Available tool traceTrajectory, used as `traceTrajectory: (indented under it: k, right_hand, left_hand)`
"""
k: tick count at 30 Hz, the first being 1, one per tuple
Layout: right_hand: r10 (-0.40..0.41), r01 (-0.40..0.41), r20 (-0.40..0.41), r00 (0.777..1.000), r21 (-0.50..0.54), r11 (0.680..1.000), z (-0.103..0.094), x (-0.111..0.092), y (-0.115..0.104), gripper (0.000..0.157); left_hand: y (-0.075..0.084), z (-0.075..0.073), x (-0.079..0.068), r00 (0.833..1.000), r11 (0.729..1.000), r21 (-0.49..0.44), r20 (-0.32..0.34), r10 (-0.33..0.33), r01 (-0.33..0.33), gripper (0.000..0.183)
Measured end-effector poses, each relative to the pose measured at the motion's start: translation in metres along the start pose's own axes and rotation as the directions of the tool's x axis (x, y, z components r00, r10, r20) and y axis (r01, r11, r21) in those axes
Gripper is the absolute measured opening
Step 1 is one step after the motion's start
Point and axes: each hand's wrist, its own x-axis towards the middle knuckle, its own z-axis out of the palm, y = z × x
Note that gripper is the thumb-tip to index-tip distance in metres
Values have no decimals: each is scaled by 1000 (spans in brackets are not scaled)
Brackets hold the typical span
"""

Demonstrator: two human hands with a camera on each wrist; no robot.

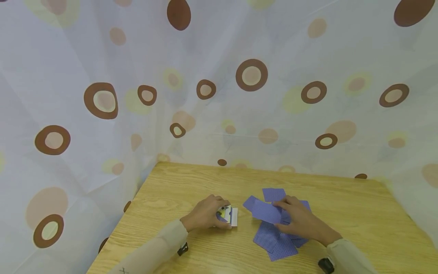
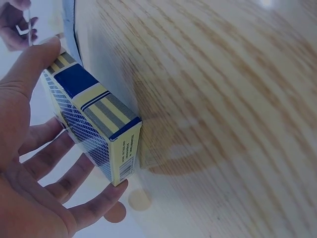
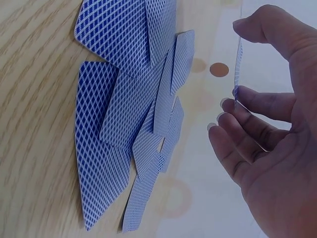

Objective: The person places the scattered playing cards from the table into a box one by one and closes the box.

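Observation:
My left hand point(image 1: 209, 213) grips a playing card box point(image 2: 94, 114) between thumb and fingers, low over the wooden table. The box is cream and blue with a blue lattice face, and its flap end point(image 1: 234, 217) points right, toward the cards. In my right hand point(image 1: 297, 217) a single playing card point(image 1: 267, 212) is pinched between thumb and fingertips, seen edge-on in the right wrist view. Below it, several playing cards point(image 3: 99, 134) lie in a loose, overlapping spread, blue lattice backs up.
The light wooden table point(image 1: 164, 190) runs back to a white curtain point(image 1: 219, 49) with brown, peach and yellow circles, which also hangs along the left and right sides. A dark band or device point(image 1: 326, 265) shows at the right wrist.

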Motion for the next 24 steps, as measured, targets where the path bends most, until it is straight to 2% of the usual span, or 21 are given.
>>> traceTrajectory:
  k: [12, 24]
  right_hand:
    - [14, -15, 49, 999, 32, 999, 5, 7, -9, 61]
    - [-4, 4, 57, 998, 5, 1000, 11, 16, -20, 60]
  left_hand:
    - [1, 3, 2, 1000, 1000, -10, 8, -2, 2, 77]
    - [0, 4, 3, 1000, 1000, 0, 10, 8, -8, 77]
